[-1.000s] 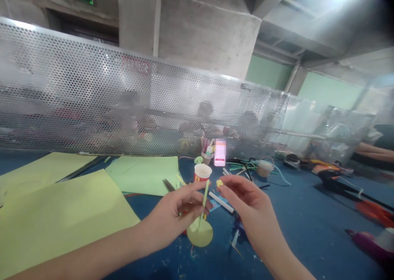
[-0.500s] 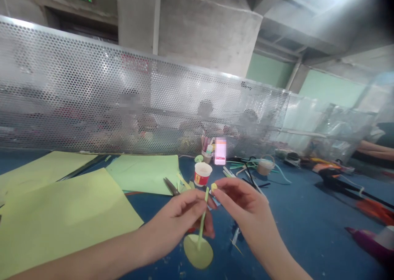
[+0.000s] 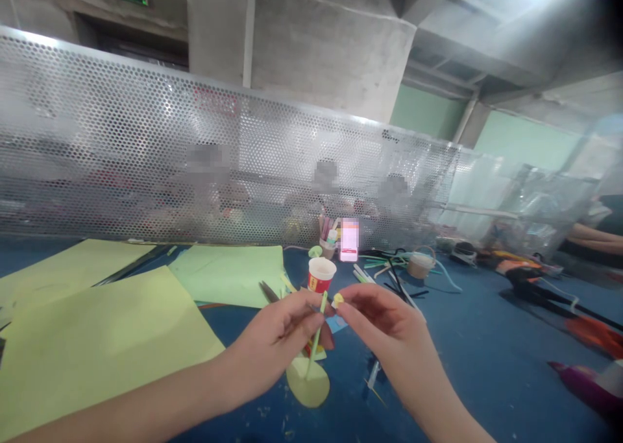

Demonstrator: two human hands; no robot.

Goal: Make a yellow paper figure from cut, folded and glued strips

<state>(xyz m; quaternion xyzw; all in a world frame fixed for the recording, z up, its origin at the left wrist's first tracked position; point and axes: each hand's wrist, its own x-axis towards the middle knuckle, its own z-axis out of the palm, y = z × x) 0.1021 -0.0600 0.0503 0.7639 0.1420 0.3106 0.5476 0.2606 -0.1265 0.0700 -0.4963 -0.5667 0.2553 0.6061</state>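
Note:
My left hand (image 3: 287, 329) pinches a thin pale green stem (image 3: 316, 339) between thumb and fingers. At the stem's lower end hangs a rounded yellow-green paper piece (image 3: 311, 386). Close to its right, my right hand (image 3: 384, 323) holds a small yellow piece (image 3: 338, 298) between thumb and index finger, near the stem's upper end. A red and white paper cup (image 3: 321, 275) stands just beyond both hands. Partly hidden behind my left hand lie dark scissors (image 3: 268, 292). A small blue item (image 3: 337, 323) shows between the hands.
Yellow sheets (image 3: 107, 339) and a green sheet (image 3: 233, 274) lie at the left. Behind the cup stand a lit phone (image 3: 349, 240) and a container of sticks (image 3: 327, 248). Pipe cleaners, a small bucket (image 3: 419, 265) and a purple object (image 3: 579, 381) are at the right, before a perforated screen.
The stem and its rounded paper piece have shifted slightly up and left with my left hand. My right hand has barely moved and still holds the small yellow piece.

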